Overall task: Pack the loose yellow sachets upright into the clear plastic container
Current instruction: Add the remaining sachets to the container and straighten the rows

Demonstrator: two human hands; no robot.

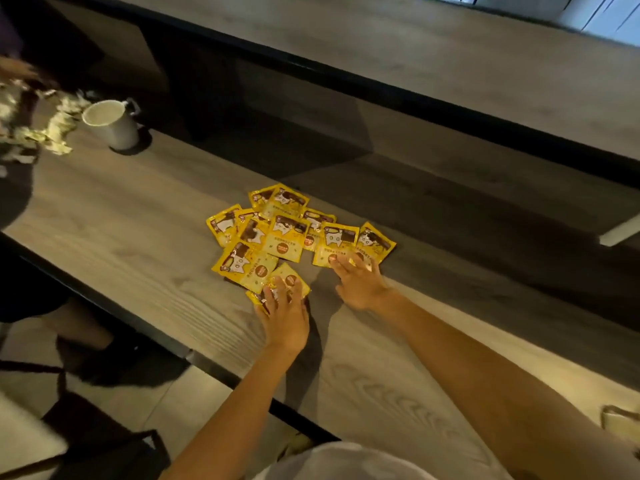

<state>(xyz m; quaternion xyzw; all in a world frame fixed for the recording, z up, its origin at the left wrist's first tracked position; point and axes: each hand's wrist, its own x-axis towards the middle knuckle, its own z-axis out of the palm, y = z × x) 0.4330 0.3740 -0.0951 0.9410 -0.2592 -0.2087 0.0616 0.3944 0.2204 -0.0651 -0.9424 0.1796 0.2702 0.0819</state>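
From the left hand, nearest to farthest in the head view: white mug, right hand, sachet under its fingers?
1. Sachet, under the left hand fingers.
2. Right hand, close on the right.
3. White mug, far back left.

Left hand (284, 315) and right hand (360, 287) reach forward flat (palms down).

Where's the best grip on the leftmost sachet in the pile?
Probably its outer left edge. The leftmost sachet lies flat on the table, so there is no side to clamp; that edge borders bare wood while the right edge meets neighbours. Come in low from the left with the left hand, thumb under, and pinch.
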